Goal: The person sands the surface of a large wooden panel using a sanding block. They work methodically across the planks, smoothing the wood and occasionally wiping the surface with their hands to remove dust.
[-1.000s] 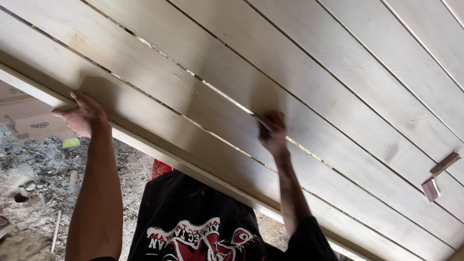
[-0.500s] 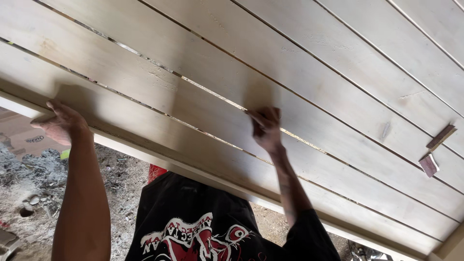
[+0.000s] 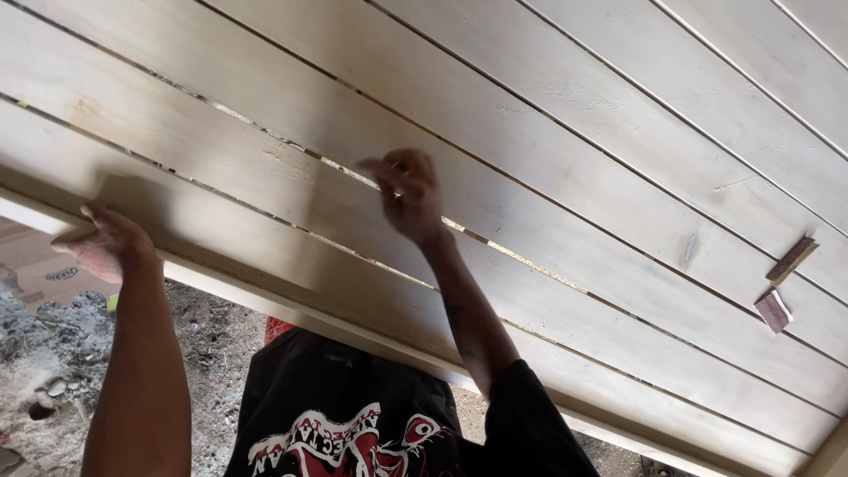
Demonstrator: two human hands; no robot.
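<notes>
**Pale wooden boards under two bare hands**

Whitewashed planks (image 3: 565,132) filled nearly the whole view, running on a slant from upper left to lower right, with thin dark gaps between them. Light showed through the gaps in places. The wood looked pale and chalky, with faint grain, a few small scuffs and a yellowish stain near the left end.

The right hand (image 3: 408,193) was raised against one plank beside a gap near the middle, its fingers curled in as if pinching something small. It was blurred, so what it held, if anything, could not be made out. The left hand (image 3: 104,243) gripped the lower edge of the panel at far left, fingers hooked over the top face and thumb below.

Two small reddish-brown scraps (image 3: 783,284) lay on the boards at the right, well apart from both hands: one narrow strip and one squarish piece just beside it. Whether they were wood or abrasive paper was unclear.

Both forearms and a black shirt with a red and white print (image 3: 353,424) covered the lower middle of the view and hid the ground behind. Beyond the panel's edge at lower left lay grey rubble and dirt (image 3: 53,353), with a sliver of brown cardboard (image 3: 31,274) cut off by the boards. Part of a red object (image 3: 276,327) showed just above the shirt, mostly hidden.
</notes>
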